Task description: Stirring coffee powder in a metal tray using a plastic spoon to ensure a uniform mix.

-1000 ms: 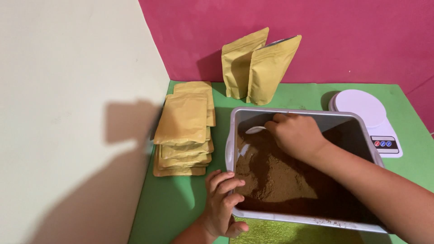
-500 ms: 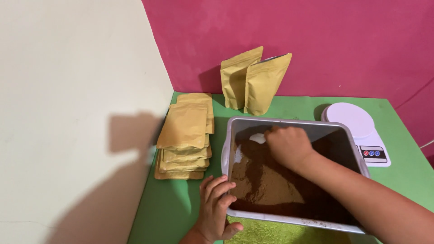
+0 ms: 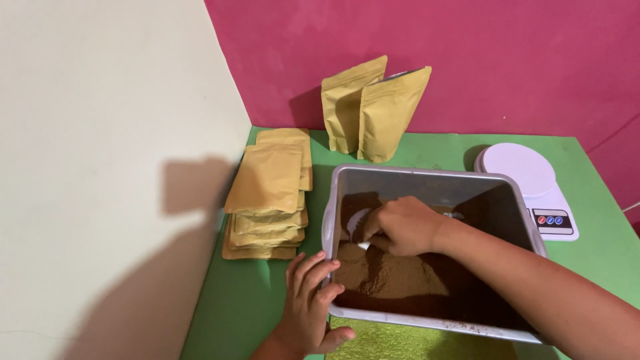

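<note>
A green table [image 3: 587,267] fills the lower right of the frame. At centre sits a grey plastic tub [image 3: 427,175] part-filled with brown powder [image 3: 393,277]. The right hand [image 3: 403,225] is down in it, closed around a small white scoop [image 3: 357,223]. The left hand [image 3: 308,303], lower centre, grips the tub's near corner. A stack of flat gold pouches [image 3: 267,193] lies to the left, apparently unfilled; two pouches [image 3: 373,110] stand at upper centre. A white scale [image 3: 527,180] at right is bare.
</note>
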